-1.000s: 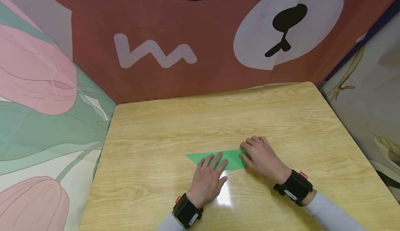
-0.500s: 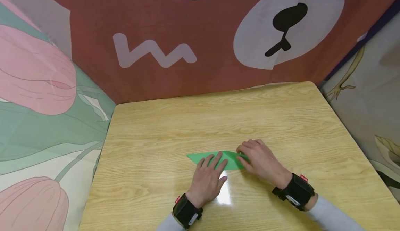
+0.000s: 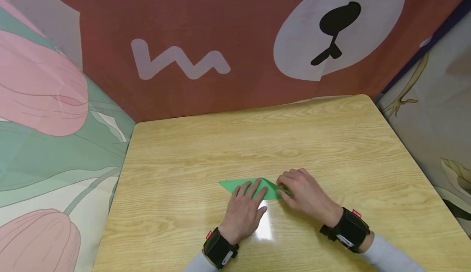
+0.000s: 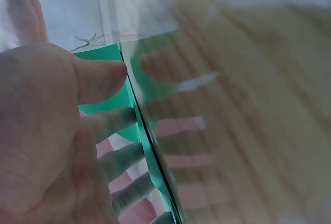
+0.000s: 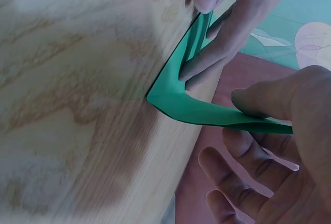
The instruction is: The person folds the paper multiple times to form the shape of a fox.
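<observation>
A folded sheet of green paper (image 3: 241, 183) lies on the table, its left end tapering to a point. My left hand (image 3: 243, 214) rests on the paper with its fingers spread, pressing it down. At the right end, my right hand (image 3: 307, 192) pinches the paper between thumb and fingers. The right wrist view shows this end of the green paper (image 5: 207, 112) bent up off the table, thumb on one face and fingers on the other. In the left wrist view, the straight fingers (image 4: 121, 162) of the left hand lie against the paper.
The wooden table (image 3: 176, 153) has a glossy top with a bright reflection near the left hand. A brown cloth (image 3: 250, 88) with a cartoon face hangs behind its far edge. A floral cloth (image 3: 48, 153) stands on the left, and a pale printed one (image 3: 423, 133) on the right.
My right hand has moved slightly left and toward me, lifting and bending the right end of the paper up. The left hand has stayed in place.
</observation>
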`<state>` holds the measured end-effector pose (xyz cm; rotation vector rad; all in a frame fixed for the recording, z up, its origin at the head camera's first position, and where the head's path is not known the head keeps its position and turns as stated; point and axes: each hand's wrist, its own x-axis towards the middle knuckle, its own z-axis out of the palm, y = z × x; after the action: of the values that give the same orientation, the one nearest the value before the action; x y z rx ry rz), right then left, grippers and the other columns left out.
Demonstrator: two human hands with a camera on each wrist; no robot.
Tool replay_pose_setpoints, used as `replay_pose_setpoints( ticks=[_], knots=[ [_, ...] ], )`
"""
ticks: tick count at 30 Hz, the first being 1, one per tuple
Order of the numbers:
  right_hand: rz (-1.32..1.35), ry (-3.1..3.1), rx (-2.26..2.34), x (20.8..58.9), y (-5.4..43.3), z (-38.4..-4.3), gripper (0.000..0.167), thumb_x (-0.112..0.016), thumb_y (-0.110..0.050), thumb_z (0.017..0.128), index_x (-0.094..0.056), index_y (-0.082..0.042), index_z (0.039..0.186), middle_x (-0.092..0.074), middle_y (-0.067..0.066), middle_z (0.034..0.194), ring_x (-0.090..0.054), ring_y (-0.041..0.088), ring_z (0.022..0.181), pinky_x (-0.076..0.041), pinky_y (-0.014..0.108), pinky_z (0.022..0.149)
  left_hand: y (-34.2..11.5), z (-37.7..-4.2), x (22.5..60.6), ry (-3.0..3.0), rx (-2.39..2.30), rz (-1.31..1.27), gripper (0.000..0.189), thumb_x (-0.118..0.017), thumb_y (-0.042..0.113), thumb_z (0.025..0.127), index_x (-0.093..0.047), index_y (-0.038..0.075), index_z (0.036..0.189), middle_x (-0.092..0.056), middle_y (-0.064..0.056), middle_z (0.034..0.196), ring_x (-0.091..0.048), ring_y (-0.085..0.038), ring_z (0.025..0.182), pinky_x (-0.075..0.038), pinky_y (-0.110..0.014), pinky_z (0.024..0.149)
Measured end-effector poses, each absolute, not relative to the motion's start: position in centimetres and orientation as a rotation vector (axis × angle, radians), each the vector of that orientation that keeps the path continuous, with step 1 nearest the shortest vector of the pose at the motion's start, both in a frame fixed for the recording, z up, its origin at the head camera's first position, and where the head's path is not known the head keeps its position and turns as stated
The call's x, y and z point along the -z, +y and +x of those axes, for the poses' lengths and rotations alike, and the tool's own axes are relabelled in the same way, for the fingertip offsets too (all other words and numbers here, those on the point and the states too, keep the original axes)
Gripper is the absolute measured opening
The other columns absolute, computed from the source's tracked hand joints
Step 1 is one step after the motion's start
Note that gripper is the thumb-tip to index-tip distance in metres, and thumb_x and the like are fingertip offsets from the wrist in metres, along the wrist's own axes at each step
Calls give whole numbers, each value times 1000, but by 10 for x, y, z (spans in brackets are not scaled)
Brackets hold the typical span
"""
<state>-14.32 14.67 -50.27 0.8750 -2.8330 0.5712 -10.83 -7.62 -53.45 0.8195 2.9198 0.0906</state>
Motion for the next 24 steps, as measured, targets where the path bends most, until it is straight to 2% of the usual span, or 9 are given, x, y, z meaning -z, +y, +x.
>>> replay_pose_setpoints(
  ticks=[5, 14, 24],
  knots=[
    [883, -2825, -582, 504, 146, -139, 13, -80, -25, 81, -71, -23, 90, -67, -14, 87, -57, 3, 79, -47, 29, 80, -76, -107, 536, 2923, -132, 815, 54, -44, 48, 102, -38, 28, 152, -31, -4, 163, -37, -27, 146, -39, -52, 115],
    [893, -2788, -574, 507, 145, -134, 13, -80, -25, 81, -67, -26, 86, -54, -16, 84, -46, 1, 73, -43, 25, 73, -76, -107, 537, 2948, -151, 826, 53, -47, 46, 101, -41, 27, 150, -36, -6, 159, -39, -28, 144, -39, -52, 115],
    [937, -2792, -602, 510, 141, -131, 17, -79, -23, 79, -67, -23, 91, -62, -15, 92, -54, 1, 80, -50, 28, 76, -76, -108, 536, 2948, -145, 837, 52, -47, 46, 102, -43, 27, 150, -37, -6, 159, -39, -28, 143, -40, -52, 114]
  ],
)
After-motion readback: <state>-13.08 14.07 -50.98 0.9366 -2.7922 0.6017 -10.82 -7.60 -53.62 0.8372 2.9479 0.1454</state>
